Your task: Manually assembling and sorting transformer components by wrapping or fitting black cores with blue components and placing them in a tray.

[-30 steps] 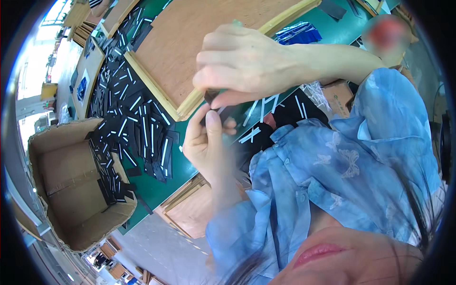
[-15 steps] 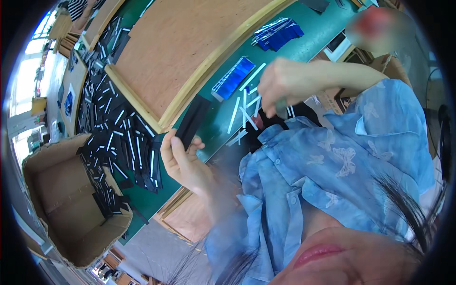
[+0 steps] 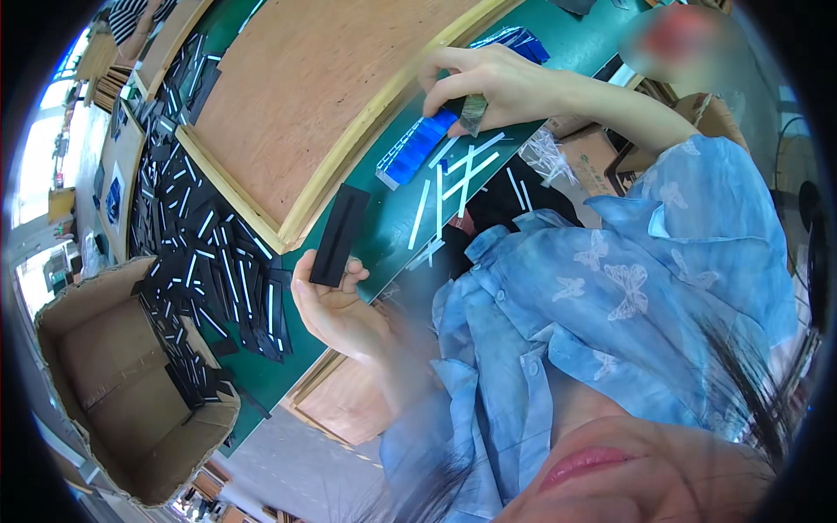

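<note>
My left hand [image 3: 336, 305] grips a flat black strip [image 3: 342, 235] upright between thumb and fingers, above the near edge of the green table. Farther right, my right hand [image 3: 493, 83] reaches over the table with thumb and forefinger pinched on the upper end of a blue strip stack [image 3: 417, 148]. Something small, greenish and shiny [image 3: 472, 115] shows against the right hand's fingers; I cannot make out what it is. Between the hands, several thin white strips [image 3: 466, 179] lie loosely across one another near the table edge.
A wooden board with a raised frame [image 3: 349, 166] covers much of the table. On the left lie many black pieces with white strips [image 3: 218, 261], beside an open cardboard box [image 3: 113, 366]. Another blue bundle [image 3: 527, 44] sits behind my right hand. Another person's arm [image 3: 135, 39] shows far left.
My right hand has moved up and left, from beside the white strips to the blue stack. My left hand still holds the black strip, its flat face now turned more toward view.
</note>
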### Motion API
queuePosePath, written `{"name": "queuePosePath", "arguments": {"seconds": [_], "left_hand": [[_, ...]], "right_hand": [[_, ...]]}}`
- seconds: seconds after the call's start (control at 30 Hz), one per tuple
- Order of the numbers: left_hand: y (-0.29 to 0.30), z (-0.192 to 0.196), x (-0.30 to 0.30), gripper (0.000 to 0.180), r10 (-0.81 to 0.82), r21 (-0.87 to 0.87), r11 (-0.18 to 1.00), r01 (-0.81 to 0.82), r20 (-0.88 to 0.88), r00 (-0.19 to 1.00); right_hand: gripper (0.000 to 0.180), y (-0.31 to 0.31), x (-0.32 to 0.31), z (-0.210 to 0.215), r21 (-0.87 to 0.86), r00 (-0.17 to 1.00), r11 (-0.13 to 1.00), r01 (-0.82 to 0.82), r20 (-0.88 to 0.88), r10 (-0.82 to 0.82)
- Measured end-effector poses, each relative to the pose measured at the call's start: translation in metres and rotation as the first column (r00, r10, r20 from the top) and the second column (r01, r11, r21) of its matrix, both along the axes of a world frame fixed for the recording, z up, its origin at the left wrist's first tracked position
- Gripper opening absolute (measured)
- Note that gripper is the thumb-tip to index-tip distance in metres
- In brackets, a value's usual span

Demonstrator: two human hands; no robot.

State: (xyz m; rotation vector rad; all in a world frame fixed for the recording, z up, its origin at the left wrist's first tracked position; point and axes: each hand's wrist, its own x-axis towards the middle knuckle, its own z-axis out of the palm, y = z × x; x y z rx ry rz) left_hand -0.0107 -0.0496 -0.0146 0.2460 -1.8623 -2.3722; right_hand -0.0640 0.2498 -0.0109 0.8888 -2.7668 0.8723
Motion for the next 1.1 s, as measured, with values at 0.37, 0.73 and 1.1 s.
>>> {"name": "queuePosePath", "arguments": {"seconds": [0.37,0.73,1.1], "left_hand": [[0.0,-0.002,0.001,0.045,0.011,0.014,1.0,-0.011,-0.002,1.0],[-0.012,-0.008,0.003,0.051,0.013,0.047,0.999,-0.014,0.018,1.0],[0.036,0.012,0.004,0.065,-0.244,0.185,0.957,0.226,0.08,0.967]], "right_hand": [[0.03,-0.002,-0.001,0.002,0.075,0.999,0.997,0.018,-0.03,-0.016],[0.029,-0.007,0.016,0.02,0.008,0.991,0.999,-0.039,-0.127,0.04],[0.041,-0.033,0.024,0.035,-0.213,0.968,0.957,-0.198,-0.197,0.157]]}}
